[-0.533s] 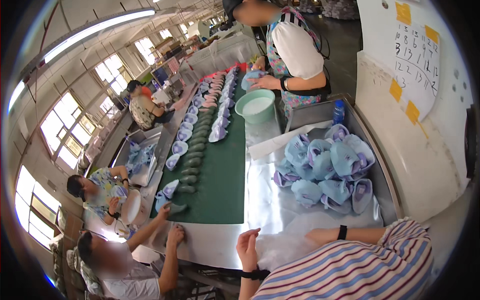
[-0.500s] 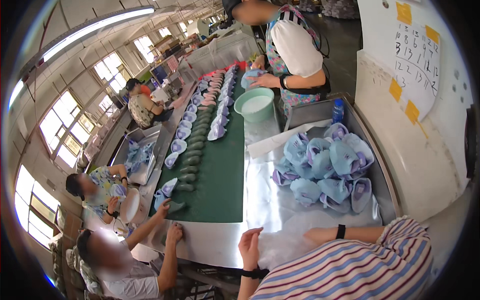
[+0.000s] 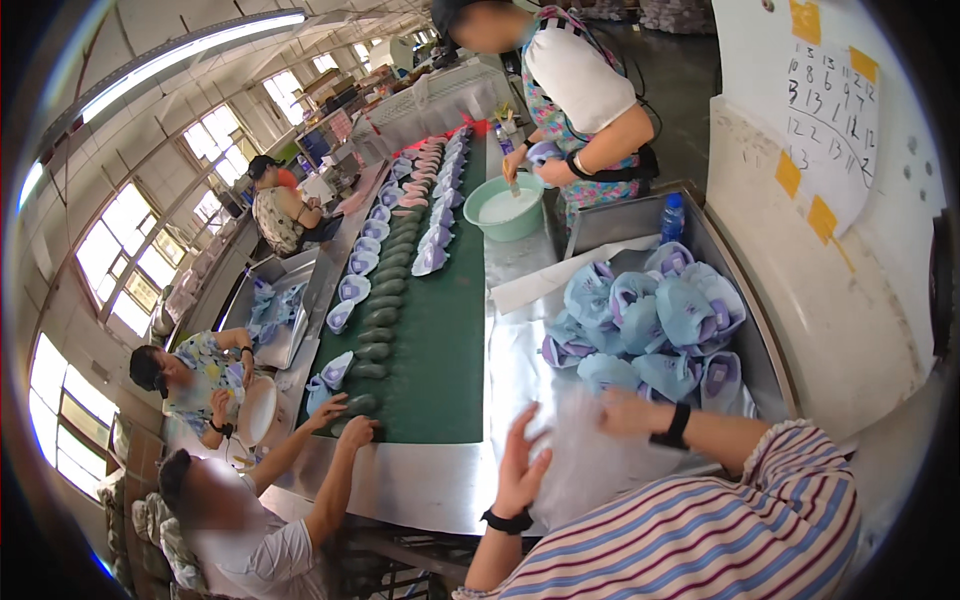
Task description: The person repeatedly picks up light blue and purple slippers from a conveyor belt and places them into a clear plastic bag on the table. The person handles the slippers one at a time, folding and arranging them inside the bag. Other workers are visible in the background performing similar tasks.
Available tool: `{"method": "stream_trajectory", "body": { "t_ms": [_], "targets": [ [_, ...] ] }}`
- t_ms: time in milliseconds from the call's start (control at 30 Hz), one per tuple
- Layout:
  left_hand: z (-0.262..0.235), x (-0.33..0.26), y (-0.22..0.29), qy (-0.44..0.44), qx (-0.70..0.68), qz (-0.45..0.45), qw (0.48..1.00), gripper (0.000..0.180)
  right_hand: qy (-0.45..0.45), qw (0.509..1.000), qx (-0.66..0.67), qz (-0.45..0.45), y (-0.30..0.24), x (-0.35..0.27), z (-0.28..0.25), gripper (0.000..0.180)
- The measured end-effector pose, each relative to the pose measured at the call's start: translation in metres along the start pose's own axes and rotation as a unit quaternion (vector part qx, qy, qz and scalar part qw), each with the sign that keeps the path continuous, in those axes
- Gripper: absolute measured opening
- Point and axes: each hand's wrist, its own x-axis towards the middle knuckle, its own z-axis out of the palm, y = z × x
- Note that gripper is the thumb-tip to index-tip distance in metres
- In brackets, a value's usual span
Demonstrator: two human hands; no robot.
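Observation:
My left hand is raised above the near metal tabletop, fingers spread and holding nothing. It sits close to the left side of a clear plastic bag. My right hand has its fingers curled at the bag's upper right edge, and the film rises toward them; motion softens the fingertips. Just beyond that hand lies a pile of light blue shoe uppers with lilac linings, on the metal table.
A green conveyor belt carries rows of uppers and dark foot-shaped lasts. Co-workers sit along its left side. Another person stands at the far side by a green basin. A blue bottle stands behind the pile, inside the metal rim.
Both my hands have risen, with the plastic film lifted higher by the right. A co-worker's two hands now meet at the nearest last on the belt. The standing person's hand has moved over the basin.

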Motion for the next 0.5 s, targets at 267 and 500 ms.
{"method": "stream_trajectory", "body": {
  "t_ms": [267, 500],
  "targets": [
    [0.048, 0.040, 0.050, -0.042, 0.415, 0.280, 0.865, 0.057, 0.059, 0.896, -0.430, -0.092, 0.033, 0.069, -0.068, 0.007],
    [0.073, 0.047, 0.007, 0.045, 0.610, 0.132, 0.780, 0.074, 0.030, 0.857, -0.499, -0.123, -0.022, 0.050, -0.028, 0.013]
  ]
}}
